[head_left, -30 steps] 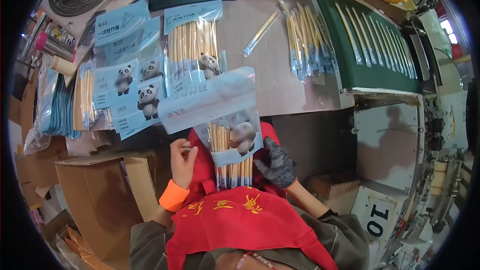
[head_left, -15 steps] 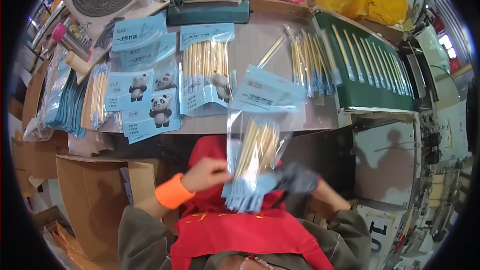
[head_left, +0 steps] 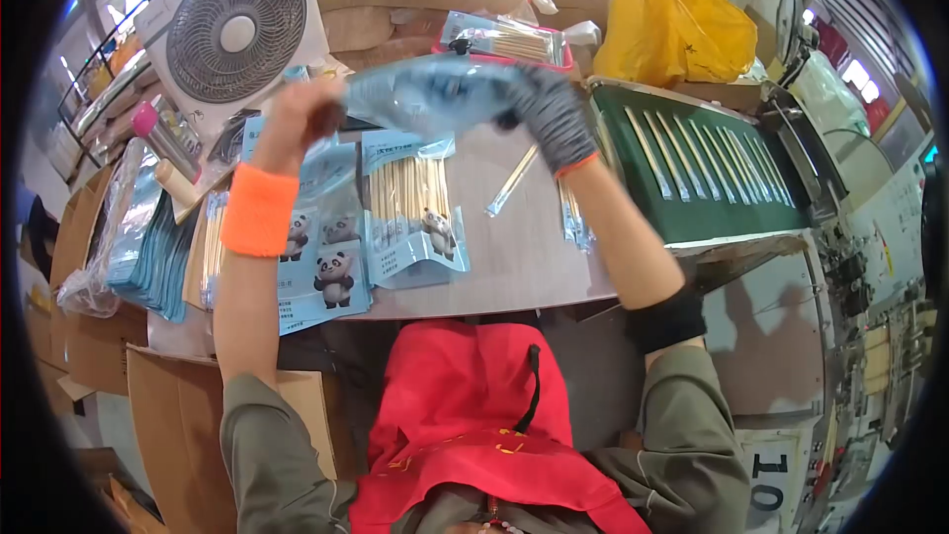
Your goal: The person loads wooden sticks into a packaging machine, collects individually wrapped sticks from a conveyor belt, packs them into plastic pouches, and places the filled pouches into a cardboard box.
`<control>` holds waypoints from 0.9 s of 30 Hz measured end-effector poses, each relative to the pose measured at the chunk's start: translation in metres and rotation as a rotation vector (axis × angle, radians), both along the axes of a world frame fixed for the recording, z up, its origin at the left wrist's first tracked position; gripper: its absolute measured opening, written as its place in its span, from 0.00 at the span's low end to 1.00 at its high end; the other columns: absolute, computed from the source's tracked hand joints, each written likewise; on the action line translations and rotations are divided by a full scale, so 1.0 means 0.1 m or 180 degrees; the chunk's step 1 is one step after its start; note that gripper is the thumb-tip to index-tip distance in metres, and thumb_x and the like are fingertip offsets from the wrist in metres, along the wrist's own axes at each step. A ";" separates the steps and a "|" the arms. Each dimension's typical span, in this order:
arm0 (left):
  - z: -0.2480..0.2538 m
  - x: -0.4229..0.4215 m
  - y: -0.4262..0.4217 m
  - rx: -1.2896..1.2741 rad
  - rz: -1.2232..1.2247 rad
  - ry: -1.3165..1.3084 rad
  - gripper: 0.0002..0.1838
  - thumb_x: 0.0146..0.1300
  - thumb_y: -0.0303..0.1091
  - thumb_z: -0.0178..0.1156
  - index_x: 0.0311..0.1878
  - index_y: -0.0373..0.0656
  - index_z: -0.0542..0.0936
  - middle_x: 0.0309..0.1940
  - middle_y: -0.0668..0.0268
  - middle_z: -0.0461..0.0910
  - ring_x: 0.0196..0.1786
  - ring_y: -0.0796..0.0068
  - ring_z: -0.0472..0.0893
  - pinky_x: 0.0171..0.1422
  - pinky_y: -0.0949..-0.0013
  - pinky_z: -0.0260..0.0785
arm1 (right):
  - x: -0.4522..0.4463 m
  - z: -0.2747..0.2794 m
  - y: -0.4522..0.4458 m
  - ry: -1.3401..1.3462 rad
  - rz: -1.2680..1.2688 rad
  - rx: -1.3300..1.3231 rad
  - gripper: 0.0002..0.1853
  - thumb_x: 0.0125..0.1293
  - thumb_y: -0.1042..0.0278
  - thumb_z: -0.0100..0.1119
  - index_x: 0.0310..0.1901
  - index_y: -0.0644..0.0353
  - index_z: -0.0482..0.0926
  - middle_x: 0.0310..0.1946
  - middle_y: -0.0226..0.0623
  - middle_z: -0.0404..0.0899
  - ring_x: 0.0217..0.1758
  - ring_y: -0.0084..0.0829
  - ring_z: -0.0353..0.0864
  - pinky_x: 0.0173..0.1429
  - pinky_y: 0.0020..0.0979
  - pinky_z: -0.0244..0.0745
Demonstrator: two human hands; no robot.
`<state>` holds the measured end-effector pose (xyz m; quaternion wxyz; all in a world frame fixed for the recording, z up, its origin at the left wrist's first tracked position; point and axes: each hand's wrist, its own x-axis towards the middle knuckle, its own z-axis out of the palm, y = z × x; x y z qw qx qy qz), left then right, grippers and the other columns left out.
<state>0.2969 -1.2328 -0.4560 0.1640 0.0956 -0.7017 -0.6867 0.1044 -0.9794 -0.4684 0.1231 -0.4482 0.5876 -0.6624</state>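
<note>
A blue and clear pouch [head_left: 420,94], smeared by motion, stretches between both hands at the far side of the table. My left hand [head_left: 304,117], bare above an orange wristband, grips its left end. My right hand [head_left: 556,121], in a grey striped glove, grips the right end. The green sealer seen earlier at this spot is mostly hidden behind the pouch. Nearer me lies a filled chopstick pouch [head_left: 415,208] with a panda print. To its left, flat panda pouches [head_left: 331,277] overlap. A single wrapped chopstick pair [head_left: 512,181] lies below my right hand.
On the right, a green board [head_left: 692,168] carries a row of wrapped chopsticks. A fan [head_left: 237,35] and a pink-capped bottle [head_left: 163,133] stand left. Behind are a pink basket [head_left: 568,59] and yellow bag [head_left: 682,20]. Blue pouches [head_left: 148,257] are stacked at left.
Both hands have moved from near my lap to the table's far side, taking the chopstick pouch with them. It was upright before and is now stretched sideways between them. The view has shifted too.
</note>
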 end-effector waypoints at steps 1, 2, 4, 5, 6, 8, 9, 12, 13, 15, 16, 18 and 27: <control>-0.28 0.01 -0.09 -0.0939 0.0458 -0.0474 0.12 0.60 0.40 0.58 0.36 0.40 0.77 0.27 0.69 0.78 0.29 0.78 0.75 0.34 0.74 0.66 | -0.01 -0.29 -0.08 -0.0059 0.0023 0.0519 0.12 0.64 0.63 0.57 0.34 0.66 0.78 0.22 0.35 0.78 0.22 0.22 0.78 0.27 0.24 0.73; -0.56 0.02 -0.12 -0.1877 0.0911 -0.0949 0.12 0.59 0.38 0.60 0.37 0.38 0.77 0.28 0.67 0.79 0.31 0.76 0.77 0.36 0.72 0.68 | 0.07 -0.54 -0.10 0.0818 -0.0416 0.1199 0.12 0.64 0.63 0.57 0.34 0.66 0.77 0.22 0.34 0.78 0.22 0.23 0.77 0.28 0.26 0.73; -0.97 0.07 0.06 -0.2456 0.1831 -0.0226 0.12 0.56 0.35 0.61 0.39 0.38 0.77 0.33 0.62 0.81 0.37 0.69 0.80 0.42 0.69 0.71 | 0.20 -1.13 -0.16 -0.0197 -0.0019 0.1351 0.11 0.63 0.65 0.56 0.37 0.66 0.77 0.24 0.35 0.78 0.25 0.22 0.78 0.29 0.27 0.74; -1.03 0.04 0.27 -0.2450 0.1735 -0.0070 0.13 0.57 0.35 0.60 0.42 0.38 0.77 0.36 0.62 0.80 0.40 0.69 0.79 0.45 0.69 0.70 | 0.24 -1.44 -0.16 0.0117 0.0134 0.1439 0.10 0.63 0.68 0.53 0.42 0.66 0.76 0.27 0.36 0.79 0.27 0.23 0.80 0.31 0.27 0.76; -1.09 -0.04 0.51 -0.2430 0.1647 0.0097 0.14 0.58 0.34 0.59 0.45 0.38 0.76 0.39 0.61 0.79 0.43 0.69 0.79 0.49 0.69 0.70 | 0.26 -1.79 -0.19 0.0073 0.0142 0.1281 0.11 0.64 0.71 0.51 0.46 0.67 0.75 0.30 0.37 0.79 0.29 0.25 0.81 0.34 0.27 0.78; -1.40 -0.25 0.86 -0.2898 0.1154 0.0661 0.17 0.54 0.34 0.62 0.48 0.43 0.78 0.45 0.58 0.79 0.50 0.58 0.76 0.58 0.61 0.65 | 0.39 -1.72 -0.01 -0.0806 0.0362 0.1515 0.12 0.64 0.72 0.52 0.47 0.67 0.74 0.31 0.36 0.79 0.33 0.26 0.82 0.37 0.27 0.79; -1.61 -0.32 1.01 -0.3106 0.0912 0.0571 0.19 0.53 0.35 0.63 0.50 0.44 0.78 0.48 0.59 0.77 0.54 0.58 0.74 0.62 0.58 0.60 | 0.39 -1.74 0.08 -0.0617 0.0395 0.1692 0.13 0.63 0.71 0.52 0.47 0.67 0.74 0.31 0.36 0.79 0.34 0.25 0.82 0.38 0.28 0.79; -1.87 -0.26 1.35 -0.3871 0.0636 0.0269 0.22 0.52 0.36 0.64 0.53 0.46 0.77 0.52 0.61 0.75 0.59 0.59 0.69 0.67 0.53 0.54 | 0.21 -1.74 0.45 -0.0148 0.0298 0.2044 0.16 0.60 0.60 0.57 0.45 0.63 0.77 0.33 0.45 0.81 0.37 0.37 0.83 0.45 0.34 0.77; -1.89 -0.24 1.38 -0.4496 0.0707 -0.0034 0.23 0.52 0.37 0.63 0.53 0.47 0.77 0.53 0.62 0.74 0.60 0.60 0.68 0.68 0.51 0.52 | 0.08 -1.77 0.58 0.0470 -0.0167 0.1909 0.18 0.60 0.58 0.57 0.47 0.62 0.76 0.39 0.47 0.79 0.43 0.39 0.80 0.50 0.36 0.74; -1.96 -0.21 1.40 -0.4502 0.0862 -0.0042 0.22 0.52 0.35 0.62 0.53 0.47 0.77 0.52 0.63 0.75 0.61 0.60 0.68 0.67 0.50 0.52 | -0.28 -1.84 0.83 0.1650 -0.1218 0.2030 0.25 0.60 0.55 0.56 0.55 0.61 0.73 0.54 0.52 0.73 0.58 0.46 0.72 0.64 0.38 0.64; -1.95 -0.22 1.39 -0.4506 0.1057 -0.0122 0.21 0.52 0.33 0.60 0.52 0.47 0.77 0.51 0.64 0.75 0.61 0.60 0.67 0.67 0.49 0.51 | -0.47 -1.72 0.94 0.2340 -0.1919 0.2651 0.28 0.59 0.52 0.56 0.58 0.62 0.70 0.55 0.54 0.71 0.58 0.48 0.71 0.65 0.38 0.64; -1.84 -0.42 1.47 -0.4704 0.1119 -0.0285 0.20 0.51 0.30 0.57 0.51 0.46 0.77 0.50 0.63 0.76 0.60 0.59 0.68 0.66 0.51 0.54 | -0.75 -1.56 1.01 0.3023 -0.2637 0.3264 0.32 0.59 0.49 0.57 0.60 0.63 0.68 0.56 0.55 0.70 0.59 0.50 0.70 0.65 0.39 0.63; -2.76 -2.06 2.07 -0.2835 0.0948 -0.0085 0.32 0.57 0.40 0.60 0.61 0.32 0.66 0.59 0.44 0.67 0.62 0.48 0.65 0.67 0.54 0.57 | -1.01 -1.89 1.17 0.0920 -0.2216 0.3278 0.37 0.56 0.53 0.60 0.64 0.64 0.62 0.54 0.58 0.72 0.57 0.48 0.74 0.62 0.39 0.67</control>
